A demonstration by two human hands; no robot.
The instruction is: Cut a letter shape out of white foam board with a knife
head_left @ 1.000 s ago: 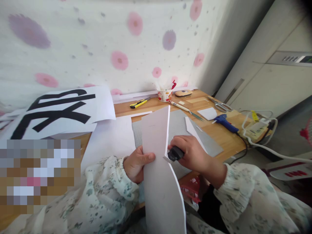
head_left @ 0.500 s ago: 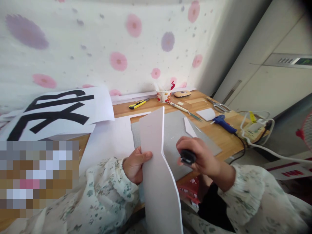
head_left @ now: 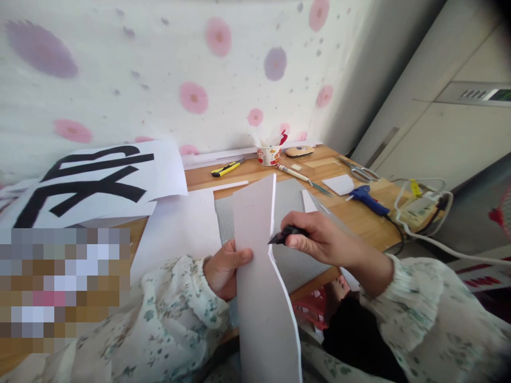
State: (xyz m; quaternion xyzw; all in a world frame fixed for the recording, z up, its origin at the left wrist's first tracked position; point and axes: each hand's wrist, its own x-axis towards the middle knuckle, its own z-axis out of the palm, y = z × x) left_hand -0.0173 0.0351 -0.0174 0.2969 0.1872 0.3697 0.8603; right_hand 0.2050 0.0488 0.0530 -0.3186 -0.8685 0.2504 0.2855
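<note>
Toward the left end of the table (head_left: 199,180), a sheet with bold black strokes (head_left: 165,170) lies near the back edge. The left hand (head_left: 222,271) grips a white board (head_left: 258,314), thumb on its face, fingers hidden behind. The board stands upright over the table's front edge, before a grey mat (head_left: 297,271). Steadiness probably depends on that pinch: it should be firm enough to stop flexing, with thumb and hidden fingers out of the blade's line.

Near the back edge, a patterned cup (head_left: 269,156) holds slim white and red items, too small to identify. The tip of a black knife (head_left: 291,233) is at the board's bent edge; whether it touches is unclear. Light, short strokes with a constant blade angle would likely suit this edge best. Below the front edge, a red basket (head_left: 315,307) contains pale scraps. The right hand (head_left: 325,239) is closed around the knife. Near the right edge lies a blue glue gun (head_left: 370,201).
</note>
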